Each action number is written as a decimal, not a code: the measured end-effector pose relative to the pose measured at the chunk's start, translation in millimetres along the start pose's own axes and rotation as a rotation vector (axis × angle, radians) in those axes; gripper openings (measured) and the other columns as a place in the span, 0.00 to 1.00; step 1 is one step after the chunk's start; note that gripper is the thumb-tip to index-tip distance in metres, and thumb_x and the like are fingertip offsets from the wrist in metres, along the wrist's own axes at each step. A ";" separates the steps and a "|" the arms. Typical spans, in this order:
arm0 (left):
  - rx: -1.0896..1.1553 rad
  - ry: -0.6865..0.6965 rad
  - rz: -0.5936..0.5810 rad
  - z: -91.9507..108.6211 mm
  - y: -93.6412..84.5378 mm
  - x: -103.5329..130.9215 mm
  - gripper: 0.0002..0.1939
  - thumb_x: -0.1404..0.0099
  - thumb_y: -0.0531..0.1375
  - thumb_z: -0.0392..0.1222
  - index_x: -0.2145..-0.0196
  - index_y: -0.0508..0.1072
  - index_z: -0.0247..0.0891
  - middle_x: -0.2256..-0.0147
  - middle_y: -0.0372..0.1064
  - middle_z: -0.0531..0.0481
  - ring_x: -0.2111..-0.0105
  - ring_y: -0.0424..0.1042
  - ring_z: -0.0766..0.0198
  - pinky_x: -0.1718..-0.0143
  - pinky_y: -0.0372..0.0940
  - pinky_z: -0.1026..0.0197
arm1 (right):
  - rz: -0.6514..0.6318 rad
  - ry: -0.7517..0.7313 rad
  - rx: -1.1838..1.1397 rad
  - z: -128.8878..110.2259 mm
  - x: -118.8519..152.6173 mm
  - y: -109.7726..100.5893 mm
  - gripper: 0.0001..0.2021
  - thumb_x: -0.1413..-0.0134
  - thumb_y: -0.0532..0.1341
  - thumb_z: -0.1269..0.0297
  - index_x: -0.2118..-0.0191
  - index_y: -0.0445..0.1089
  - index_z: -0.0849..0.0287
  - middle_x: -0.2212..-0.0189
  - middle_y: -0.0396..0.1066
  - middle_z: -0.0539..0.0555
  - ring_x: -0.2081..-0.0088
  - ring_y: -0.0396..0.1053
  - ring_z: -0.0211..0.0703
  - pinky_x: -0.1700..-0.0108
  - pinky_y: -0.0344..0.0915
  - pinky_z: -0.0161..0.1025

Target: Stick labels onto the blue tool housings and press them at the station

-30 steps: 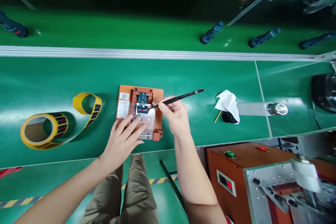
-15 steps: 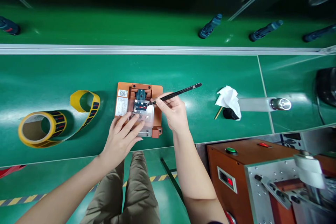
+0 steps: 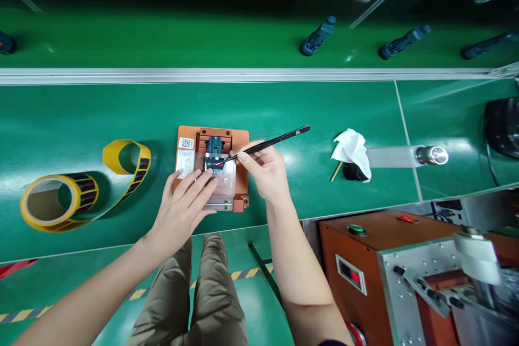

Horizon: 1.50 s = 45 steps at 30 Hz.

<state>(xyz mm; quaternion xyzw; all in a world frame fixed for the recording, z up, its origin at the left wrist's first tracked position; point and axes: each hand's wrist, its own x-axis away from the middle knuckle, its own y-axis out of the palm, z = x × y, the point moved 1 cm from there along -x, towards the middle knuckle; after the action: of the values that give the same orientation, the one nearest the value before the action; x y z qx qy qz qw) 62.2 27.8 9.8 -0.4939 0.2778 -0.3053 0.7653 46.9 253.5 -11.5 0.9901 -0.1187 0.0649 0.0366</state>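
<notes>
An orange-brown fixture (image 3: pixel 244 173) lies on the green bench in front of me, with a teal part (image 3: pixel 214 144) seated in its upper middle. Below that part, a dark label (image 3: pixel 213 162) shows in the window of a clear plate (image 3: pixel 229 181). My left hand (image 3: pixel 184 205) rests with spread fingers on the plate and the fixture's left side, holding nothing. In a pinch, my right hand (image 3: pixel 267 170) holds black tweezers (image 3: pixel 279 139); their tip meets the label.
A yellow label roll (image 3: pixel 48 203) stands at the left, its strip curling right. To the right are a white cloth (image 3: pixel 352 148) and a metal cylinder (image 3: pixel 433 155). Dark blue tools (image 3: pixel 318 36) lie beyond the metal rail. An orange machine (image 3: pixel 373 238) stands at lower right.
The view has shifted slightly. My left thumb and fingers have moved a little; my right hand keeps the tweezers at the label.
</notes>
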 end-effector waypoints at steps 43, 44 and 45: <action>0.052 0.130 0.154 1.5 43.7 89.5 0.29 0.41 0.71 0.46 0.43 0.73 0.54 0.42 0.69 0.46 0.32 0.53 0.50 0.29 0.39 0.37 | -0.424 -0.442 0.796 24.5 18.2 -13.2 0.19 0.31 0.50 0.49 0.41 0.69 0.33 0.44 0.57 0.54 0.41 0.53 0.54 0.36 0.55 0.58; 0.056 0.076 0.158 -1.9 46.8 89.9 0.36 0.43 0.72 0.51 0.38 0.68 0.55 0.36 0.62 0.44 0.30 0.47 0.45 0.29 0.39 0.35 | -0.429 -0.441 0.805 27.5 15.9 -13.1 0.18 0.32 0.51 0.49 0.42 0.69 0.32 0.44 0.57 0.54 0.41 0.53 0.54 0.36 0.55 0.58; 0.062 0.045 0.155 -4.2 49.0 89.5 0.43 0.45 0.72 0.54 0.34 0.63 0.54 0.31 0.52 0.42 0.29 0.42 0.41 0.30 0.40 0.32 | -0.425 -0.439 0.811 29.7 13.5 -13.5 0.18 0.32 0.52 0.49 0.42 0.69 0.31 0.45 0.56 0.54 0.41 0.52 0.55 0.36 0.55 0.58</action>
<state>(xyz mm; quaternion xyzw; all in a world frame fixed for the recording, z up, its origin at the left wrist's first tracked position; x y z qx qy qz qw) 127.6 -25.0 -48.1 -0.4402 0.3226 -0.2645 0.7951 66.7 260.8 -39.8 0.9172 0.1154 -0.1129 -0.3641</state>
